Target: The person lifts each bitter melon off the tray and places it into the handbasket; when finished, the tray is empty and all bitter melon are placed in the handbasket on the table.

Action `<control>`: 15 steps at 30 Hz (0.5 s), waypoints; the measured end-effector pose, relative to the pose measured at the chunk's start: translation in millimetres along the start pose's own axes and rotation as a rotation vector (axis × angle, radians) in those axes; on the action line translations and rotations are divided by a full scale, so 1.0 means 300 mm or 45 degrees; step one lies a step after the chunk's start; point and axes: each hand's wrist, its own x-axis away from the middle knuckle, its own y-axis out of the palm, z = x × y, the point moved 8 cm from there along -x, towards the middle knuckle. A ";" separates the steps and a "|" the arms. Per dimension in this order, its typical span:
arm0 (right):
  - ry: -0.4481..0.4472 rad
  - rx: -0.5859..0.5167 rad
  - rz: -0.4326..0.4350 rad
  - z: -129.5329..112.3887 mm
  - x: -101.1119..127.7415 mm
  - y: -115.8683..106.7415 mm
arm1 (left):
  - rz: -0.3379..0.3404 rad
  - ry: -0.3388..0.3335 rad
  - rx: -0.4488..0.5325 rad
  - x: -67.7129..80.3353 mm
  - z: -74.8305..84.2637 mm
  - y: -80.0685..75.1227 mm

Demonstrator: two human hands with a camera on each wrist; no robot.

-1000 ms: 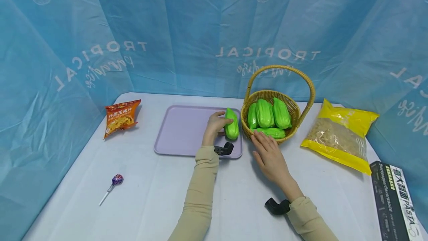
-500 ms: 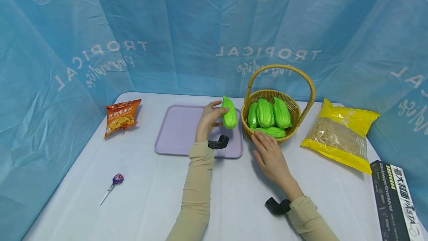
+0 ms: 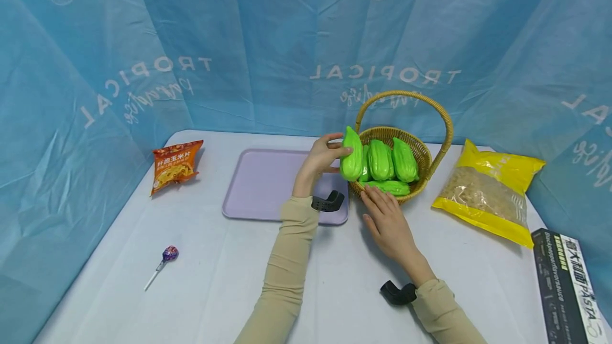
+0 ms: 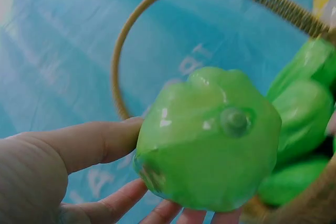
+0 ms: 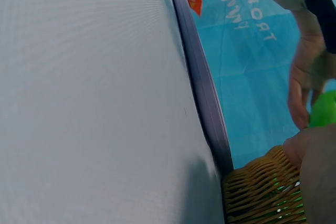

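Note:
My left hand (image 3: 321, 159) holds a shiny bright green gourd (image 3: 352, 154) between thumb and fingers, raised at the left rim of the wicker basket (image 3: 424, 187). In the left wrist view the ribbed gourd (image 4: 210, 145) shows its round end with a small stub, the thumb on its side and fingertips beneath. Several similar green gourds (image 3: 381, 160) lie in the basket. With fairly straight fingers, my right hand (image 3: 389, 227) rests on the basket's front rim. The right wrist view shows part of that hand against the basket's woven wall (image 5: 262, 190).
A lilac tray (image 3: 258, 185) lies left of the basket, partly under the left forearm. The basket's tall handle (image 3: 406, 93) arches above it. Around the white table are an orange snack bag (image 3: 177, 166), a lollipop (image 3: 169, 254), a yellow pasta bag (image 3: 487, 195) and a dark pasta box (image 3: 564, 280).
My left hand has lifted the gourd off the tray and carried it up and right to the basket's left rim. The right hand has stayed at the front rim.

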 end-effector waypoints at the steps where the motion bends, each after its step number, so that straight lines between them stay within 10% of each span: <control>1: 0.004 -0.001 -0.003 0.000 0.000 0.000 | -0.010 0.005 -0.019 -0.002 0.006 0.022; 15: 0.007 0.004 0.016 0.008 -0.003 0.000 | 0.006 0.011 -0.143 -0.070 0.123 0.220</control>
